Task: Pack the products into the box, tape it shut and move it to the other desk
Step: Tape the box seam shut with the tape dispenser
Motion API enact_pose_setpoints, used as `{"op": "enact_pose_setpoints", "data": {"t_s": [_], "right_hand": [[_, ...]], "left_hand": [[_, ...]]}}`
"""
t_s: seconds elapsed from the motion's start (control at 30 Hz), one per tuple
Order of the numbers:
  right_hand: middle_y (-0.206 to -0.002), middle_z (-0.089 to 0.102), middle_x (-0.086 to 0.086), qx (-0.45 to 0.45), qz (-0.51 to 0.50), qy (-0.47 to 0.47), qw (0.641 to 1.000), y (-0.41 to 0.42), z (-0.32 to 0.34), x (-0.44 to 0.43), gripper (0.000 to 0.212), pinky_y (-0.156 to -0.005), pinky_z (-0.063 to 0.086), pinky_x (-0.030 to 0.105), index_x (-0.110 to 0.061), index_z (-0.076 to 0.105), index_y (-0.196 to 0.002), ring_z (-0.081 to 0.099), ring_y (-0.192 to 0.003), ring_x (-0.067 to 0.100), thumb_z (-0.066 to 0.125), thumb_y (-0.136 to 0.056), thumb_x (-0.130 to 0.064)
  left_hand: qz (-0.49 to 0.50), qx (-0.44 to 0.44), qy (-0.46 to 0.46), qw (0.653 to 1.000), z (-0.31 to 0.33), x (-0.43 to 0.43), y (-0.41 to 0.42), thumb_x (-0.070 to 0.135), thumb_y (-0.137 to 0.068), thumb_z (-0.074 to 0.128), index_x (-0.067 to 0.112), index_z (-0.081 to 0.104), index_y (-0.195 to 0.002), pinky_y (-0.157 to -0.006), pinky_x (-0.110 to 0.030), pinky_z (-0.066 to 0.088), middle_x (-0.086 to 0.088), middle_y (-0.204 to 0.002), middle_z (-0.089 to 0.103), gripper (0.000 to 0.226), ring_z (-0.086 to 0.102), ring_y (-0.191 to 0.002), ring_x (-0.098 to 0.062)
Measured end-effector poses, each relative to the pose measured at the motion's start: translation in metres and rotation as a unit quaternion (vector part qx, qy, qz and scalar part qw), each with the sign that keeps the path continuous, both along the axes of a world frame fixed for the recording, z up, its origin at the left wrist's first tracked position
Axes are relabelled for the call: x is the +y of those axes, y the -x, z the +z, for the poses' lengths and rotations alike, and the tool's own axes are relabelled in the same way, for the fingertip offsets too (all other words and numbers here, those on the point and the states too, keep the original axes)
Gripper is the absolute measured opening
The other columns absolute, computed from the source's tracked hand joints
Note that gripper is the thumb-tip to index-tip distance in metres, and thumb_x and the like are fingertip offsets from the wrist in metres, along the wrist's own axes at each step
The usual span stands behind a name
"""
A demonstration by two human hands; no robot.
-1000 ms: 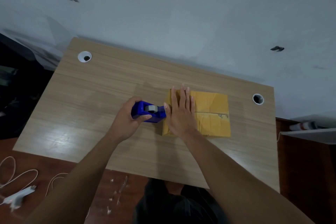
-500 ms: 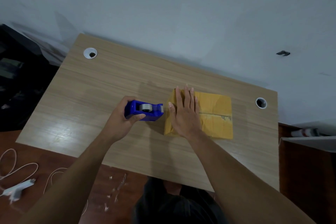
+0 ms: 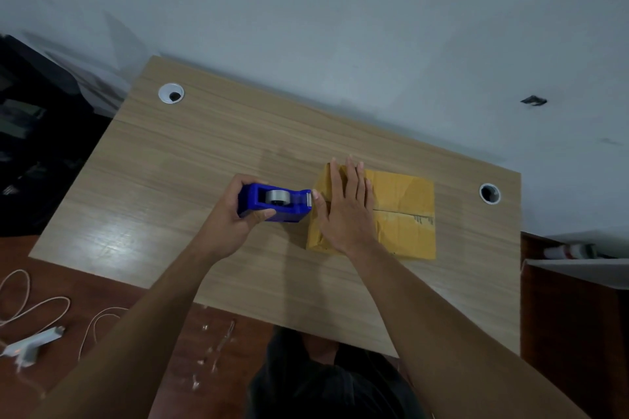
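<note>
A closed brown cardboard box (image 3: pixel 403 214) lies on the wooden desk (image 3: pixel 190 180), right of its middle, flaps meeting along a centre seam. My right hand (image 3: pixel 345 207) lies flat on the box's left part, fingers straight, pressing it down. My left hand (image 3: pixel 231 218) grips a blue tape dispenser (image 3: pixel 274 202) holding a grey tape roll. The dispenser's cutter end sits right beside the box's left edge, next to my right thumb.
The desk has a round cable hole at the far left (image 3: pixel 171 93) and another at the far right (image 3: pixel 489 193). A white wall runs behind it. White cables and a plug (image 3: pixel 30 345) lie on the reddish floor at left. A second surface (image 3: pixel 578 265) shows at right.
My left hand drew the dispenser a little to the left, away from the box's edge, then held it there. My right hand stayed flat on the box.
</note>
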State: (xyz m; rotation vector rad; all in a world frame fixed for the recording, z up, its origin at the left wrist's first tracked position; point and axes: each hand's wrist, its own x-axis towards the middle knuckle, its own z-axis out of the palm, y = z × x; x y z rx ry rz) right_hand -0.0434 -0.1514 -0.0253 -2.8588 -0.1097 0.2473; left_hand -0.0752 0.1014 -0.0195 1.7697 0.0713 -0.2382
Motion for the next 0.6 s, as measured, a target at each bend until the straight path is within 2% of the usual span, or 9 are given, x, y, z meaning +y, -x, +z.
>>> {"op": "enact_pose_setpoints", "data": {"t_s": [0.07, 0.13, 0.23, 0.37, 0.43, 0.53, 0.6], "right_hand": [[-0.177, -0.011, 0.007, -0.006, 0.002, 0.017, 1.000, 0.001, -0.002, 0.000, 0.075, -0.130, 0.009, 0.056, -0.026, -0.004, -0.170, -0.012, -0.163, 0.028, 0.021, -0.109, -0.062], [-0.177, -0.012, 0.008, -0.008, 0.006, 0.034, 0.999, 0.002, -0.005, -0.001, 0.077, -0.131, 0.009, 0.056, -0.025, -0.006, -0.169, -0.012, -0.163, 0.030, 0.022, -0.108, -0.063], [-0.177, -0.012, 0.010, -0.014, 0.010, 0.039, 0.999, 0.002, -0.006, 0.000, 0.076, -0.131, 0.009, 0.056, -0.023, -0.006, -0.169, -0.010, -0.163, 0.032, 0.023, -0.109, -0.059], [-0.176, -0.013, 0.013, -0.012, 0.008, 0.041, 0.999, 0.003, -0.006, 0.005, 0.072, -0.130, 0.009, 0.058, -0.021, -0.007, -0.169, -0.011, -0.163, 0.034, 0.021, -0.110, -0.049], [-0.176, -0.015, 0.013, -0.006, 0.003, 0.039, 0.999, 0.004, -0.005, 0.008, 0.072, -0.130, 0.008, 0.058, -0.021, -0.010, -0.169, -0.014, -0.163, 0.034, 0.023, -0.110, -0.046], [-0.176, -0.016, 0.013, -0.003, 0.005, 0.035, 0.999, 0.004, -0.004, 0.006, 0.073, -0.130, 0.007, 0.058, -0.021, -0.011, -0.169, -0.014, -0.163, 0.034, 0.024, -0.109, -0.046], [-0.176, -0.017, 0.011, 0.005, 0.005, 0.027, 1.000, 0.003, -0.005, 0.003, 0.074, -0.130, 0.004, 0.057, -0.022, -0.010, -0.169, -0.015, -0.163, 0.032, 0.021, -0.109, -0.052]], "left_hand": [[0.006, 0.019, 0.034, 0.999, -0.004, 0.002, 0.003, -0.002, -0.096, 0.079, 0.006, 0.053, -0.132, -0.095, -0.025, 0.057, 0.002, -0.122, 0.068, 0.045, 0.067, -0.113, -0.006], [0.031, 0.066, 0.103, 0.992, -0.007, 0.005, 0.009, 0.013, -0.095, 0.080, 0.015, 0.053, -0.136, -0.097, -0.041, 0.062, -0.004, -0.133, 0.068, 0.049, 0.067, -0.123, -0.016], [0.062, 0.082, 0.135, 0.986, -0.006, 0.013, 0.013, 0.024, -0.092, 0.082, 0.026, 0.056, -0.134, -0.092, -0.046, 0.064, -0.002, -0.139, 0.067, 0.049, 0.066, -0.128, -0.023], [0.081, 0.079, 0.110, 0.988, -0.006, 0.015, 0.013, 0.011, -0.100, 0.079, 0.030, 0.057, -0.129, -0.084, -0.032, 0.063, 0.001, -0.137, 0.068, 0.041, 0.066, -0.131, -0.029], [0.103, 0.088, 0.088, 0.987, -0.009, 0.014, 0.012, 0.011, -0.100, 0.078, 0.028, 0.056, -0.129, -0.084, -0.032, 0.062, 0.003, -0.134, 0.069, 0.040, 0.068, -0.128, -0.030], [0.130, 0.106, 0.055, 0.984, -0.017, 0.009, 0.009, 0.015, -0.098, 0.082, 0.021, 0.053, -0.133, -0.092, -0.049, 0.065, -0.001, -0.136, 0.069, 0.046, 0.070, -0.125, -0.035], [0.142, 0.123, 0.045, 0.981, -0.024, 0.006, 0.008, 0.018, -0.096, 0.085, 0.029, 0.053, -0.126, -0.098, -0.060, 0.063, -0.004, -0.135, 0.069, 0.045, 0.072, -0.122, -0.036]]}}
